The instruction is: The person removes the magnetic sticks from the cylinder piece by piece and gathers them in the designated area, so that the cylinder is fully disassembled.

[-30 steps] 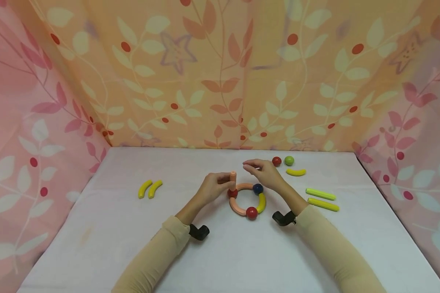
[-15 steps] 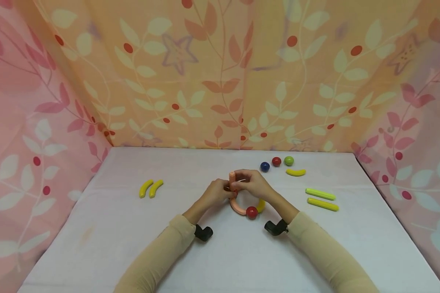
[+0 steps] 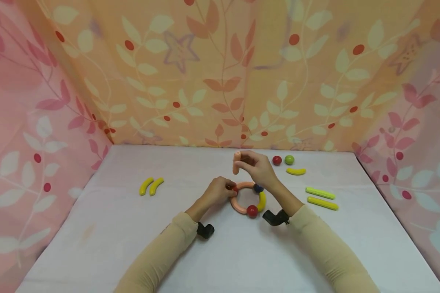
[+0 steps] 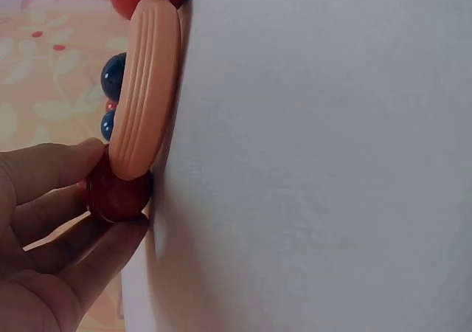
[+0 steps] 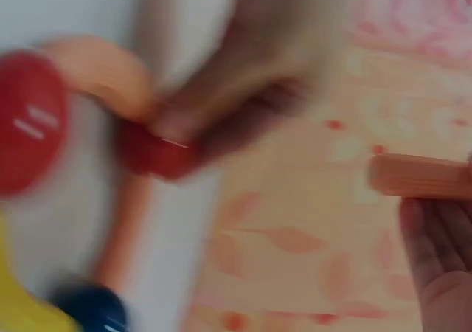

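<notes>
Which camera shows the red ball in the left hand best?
The left wrist view: the red ball is big and fairly clear, with the left hand gripping it. The head view shows it tiny and mostly hidden by that hand. The right wrist view shows it big, but blurry and partly covered.

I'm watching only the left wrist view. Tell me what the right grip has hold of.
Observer: The right grip holds a peach stick.
Operator: Now name the piece on the right side of the ring.
Observer: A yellow curved piece, between the blue ball and the red ball nearest the person.
Operator: Report what lies off to the person's left.
Observer: A pair of yellow arcs, side by side on the table.
</notes>
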{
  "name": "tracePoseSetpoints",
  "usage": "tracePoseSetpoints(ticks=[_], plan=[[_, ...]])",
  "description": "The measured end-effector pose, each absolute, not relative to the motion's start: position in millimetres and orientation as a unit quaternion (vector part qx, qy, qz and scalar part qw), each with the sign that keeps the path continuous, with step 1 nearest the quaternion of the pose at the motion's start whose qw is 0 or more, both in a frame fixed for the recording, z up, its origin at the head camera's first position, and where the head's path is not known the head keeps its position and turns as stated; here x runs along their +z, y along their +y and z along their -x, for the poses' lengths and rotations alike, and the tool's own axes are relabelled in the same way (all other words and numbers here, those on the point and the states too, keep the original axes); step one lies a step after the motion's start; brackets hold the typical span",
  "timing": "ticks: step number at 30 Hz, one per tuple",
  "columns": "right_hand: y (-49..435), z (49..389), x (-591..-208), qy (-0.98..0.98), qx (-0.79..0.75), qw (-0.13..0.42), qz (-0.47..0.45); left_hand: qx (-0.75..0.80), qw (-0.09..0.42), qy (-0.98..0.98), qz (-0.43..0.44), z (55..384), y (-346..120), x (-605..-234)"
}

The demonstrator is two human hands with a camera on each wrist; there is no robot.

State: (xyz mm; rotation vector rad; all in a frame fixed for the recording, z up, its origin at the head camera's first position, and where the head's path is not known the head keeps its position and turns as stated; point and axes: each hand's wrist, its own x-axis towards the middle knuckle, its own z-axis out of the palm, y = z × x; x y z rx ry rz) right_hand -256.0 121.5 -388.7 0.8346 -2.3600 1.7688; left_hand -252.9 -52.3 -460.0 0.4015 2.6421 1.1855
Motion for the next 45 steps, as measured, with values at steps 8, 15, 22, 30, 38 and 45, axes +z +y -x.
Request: tracePoseSetpoints(ticks=[8,15,22,30,38,45], plan=[[172,234,-377,-0.864,0.444,0.017,-0.239,0.393,0.121,0.906,-0.104,254,-52,-458],[249,219,-402,-0.916,0.355,-0.063,-0.177,0.395,0.119,0.907,-0.09,252,-51,-458],[302,203,-416,-0.963,0.206,-0.065,-0.163,0.396,0.121,0.906,-0.093,252,-51,-457],[329,190,-431,-0.976,0.119,-0.112,-0.143,0.393,0.119,0.906,-0.097,253,-52,-457],[327,190,-425,-0.974,0.133,-0.124,-0.138,0.385,0.121,0.909,-0.103,250,-51,-457],[287,211,-403,-0.957,0.199,-0.104,-0.185,0.371,0.116,0.914,-0.114,247,-49,-455]])
